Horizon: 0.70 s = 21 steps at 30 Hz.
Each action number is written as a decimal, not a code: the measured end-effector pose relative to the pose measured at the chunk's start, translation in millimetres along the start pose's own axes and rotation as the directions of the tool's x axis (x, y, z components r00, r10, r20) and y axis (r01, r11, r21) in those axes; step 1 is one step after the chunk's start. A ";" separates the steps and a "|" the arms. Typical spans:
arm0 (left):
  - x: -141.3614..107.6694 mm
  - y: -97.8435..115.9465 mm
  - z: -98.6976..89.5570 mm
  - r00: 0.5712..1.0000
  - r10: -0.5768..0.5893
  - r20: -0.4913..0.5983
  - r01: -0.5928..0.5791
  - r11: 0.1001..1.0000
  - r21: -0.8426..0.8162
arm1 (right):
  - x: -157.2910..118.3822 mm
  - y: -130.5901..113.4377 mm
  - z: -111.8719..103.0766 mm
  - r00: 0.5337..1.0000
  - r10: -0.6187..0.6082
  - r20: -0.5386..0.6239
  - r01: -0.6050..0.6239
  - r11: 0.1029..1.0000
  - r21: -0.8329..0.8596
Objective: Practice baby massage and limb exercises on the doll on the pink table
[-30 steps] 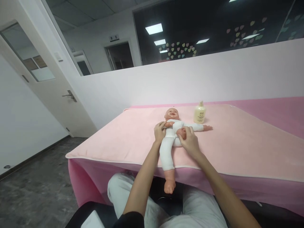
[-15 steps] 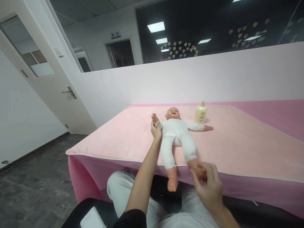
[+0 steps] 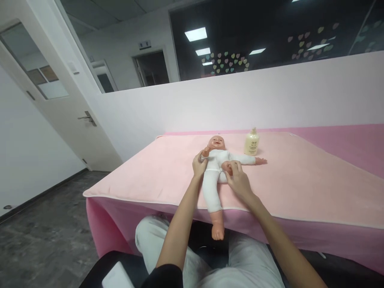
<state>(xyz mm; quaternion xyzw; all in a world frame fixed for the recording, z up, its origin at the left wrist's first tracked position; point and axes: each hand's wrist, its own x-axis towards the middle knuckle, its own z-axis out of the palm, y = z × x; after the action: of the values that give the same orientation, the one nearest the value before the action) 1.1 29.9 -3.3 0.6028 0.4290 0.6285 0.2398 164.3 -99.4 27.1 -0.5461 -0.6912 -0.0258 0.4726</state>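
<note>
A baby doll (image 3: 211, 186) with a white cloth body lies on its back on the pink mat, head away from me. My left hand (image 3: 199, 165) is closed round the doll's arm on the left, which is bent in over its chest. The doll's foot on the right (image 3: 227, 167) is folded up over its belly, with the fingers of my right hand (image 3: 239, 181) wrapped on it. Its other leg lies straight, the foot hanging past the table edge. The doll's other arm stretches out to the right.
A pale yellow pump bottle (image 3: 251, 143) stands upright on the pink mat (image 3: 300, 180), beyond the doll's outstretched arm. A low white wall (image 3: 270, 100) with a window above runs behind the table. At lower left a white object (image 3: 117, 276) lies on a black seat.
My right hand has pushed the doll's foot from the table edge up to its belly, bending the leg. My left hand has brought the doll's arm inward over the chest.
</note>
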 end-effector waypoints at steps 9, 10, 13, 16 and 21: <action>2.7 -0.9 -0.1 0.997 -0.072 -0.017 0.073 0.993 0.089 | -137.5 3.3 -39.8 0.997 0.055 -0.048 -0.052 0.996 0.070; 3.2 -2.2 -0.1 0.997 -0.073 -0.020 0.074 0.992 0.107 | -150.3 4.5 -44.8 0.997 0.068 -0.030 -0.065 0.995 0.069; 3.8 -4.7 -0.4 0.997 -0.072 -0.041 0.077 0.990 0.117 | -170.1 7.4 -60.7 0.998 0.057 0.027 -0.059 0.995 0.078; 3.1 -4.3 -1.0 0.991 -0.109 -0.075 0.118 0.984 0.130 | -159.2 13.1 -75.1 0.992 0.109 -0.062 -0.101 0.987 0.123; 2.8 -2.2 -3.0 0.939 -0.326 -0.112 0.341 0.925 0.165 | -86.9 35.4 -75.3 0.845 0.533 -0.032 -0.455 0.749 0.482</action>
<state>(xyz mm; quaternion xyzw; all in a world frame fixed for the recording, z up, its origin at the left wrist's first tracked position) -2.7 32.5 -3.3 0.5137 0.5905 0.5611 0.2694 235.2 -190.2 -7.6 -0.5788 -0.4654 0.2178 0.6332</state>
